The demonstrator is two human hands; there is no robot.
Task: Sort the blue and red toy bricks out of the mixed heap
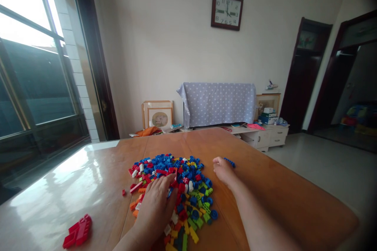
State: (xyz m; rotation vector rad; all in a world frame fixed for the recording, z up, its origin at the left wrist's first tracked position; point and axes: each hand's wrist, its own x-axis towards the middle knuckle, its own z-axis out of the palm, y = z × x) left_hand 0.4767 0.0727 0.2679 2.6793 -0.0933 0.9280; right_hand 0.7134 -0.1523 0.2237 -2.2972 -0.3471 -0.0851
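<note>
- The table (282,204) carries a wide pile of bricks (186,180), spread across its middle, well in from the far edge and from the right edge; it probably lies there because both hands can reach it easily.
- The left hand (157,198) lies over the pile, palm down, fingers bent and thumb apart from them. The low, spread pose looks suited to feeling among small loose pieces; whether it grips one I cannot tell.
- The right hand (223,169) is off the pile, toward the right edge, its fingers curled inward. Whether anything is inside them is hidden.
- A blue strip (230,162) lies just beyond the right hand, between the pile and the right edge, perhaps put aside so that it does not mix with the loose bricks.
- A red cluster (78,231) sits toward the left edge, well apart from the pile, likely for the same reason; whether its parts are joined is unclear.
- A lone red brick (124,192) lies just left of the pile, seemingly strayed from it.
- Counted: one table, one pile, two hands, one blue strip, one red cluster, one lone red brick; the bricks in the pile overlap too much to number.
</note>
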